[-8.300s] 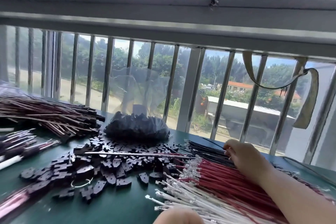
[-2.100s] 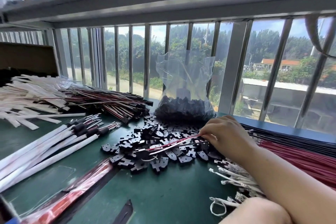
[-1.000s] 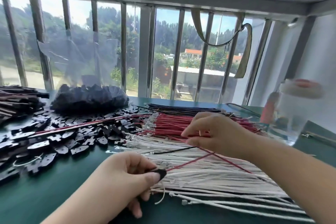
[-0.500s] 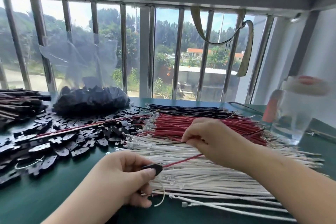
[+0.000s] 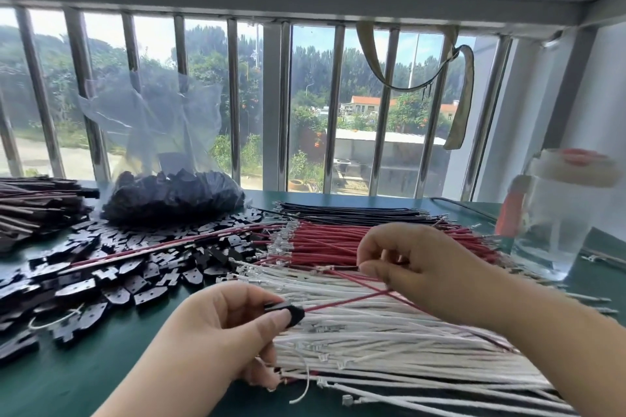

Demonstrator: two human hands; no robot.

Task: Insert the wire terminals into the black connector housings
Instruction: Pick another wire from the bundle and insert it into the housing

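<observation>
My left hand [image 5: 216, 325] pinches a black connector housing [image 5: 288, 311] between thumb and fingers; a red wire [image 5: 342, 301] runs out of it to the right, and a white wire hangs below it. My right hand [image 5: 420, 267] pinches a dark wire [image 5: 338, 268] with a metal terminal pointing left, above the white wire pile [image 5: 389, 342]. Behind lie the red wires [image 5: 325, 240] and black wires [image 5: 352, 211]. Loose black housings [image 5: 111, 271] cover the green table [image 5: 84, 379] at the left.
A clear plastic bag of housings [image 5: 172, 196] stands against the window bars. Finished wire bundles [image 5: 37, 206] lie at the far left. A clear jar with a white lid [image 5: 559, 213] stands at the right, with a red-handled tool [image 5: 511, 210] beside it.
My right hand has lifted a dark wire from the piles, terminal pointing left. My left hand still holds the housing with the red wire, shifted slightly lower. The view has tilted a little.
</observation>
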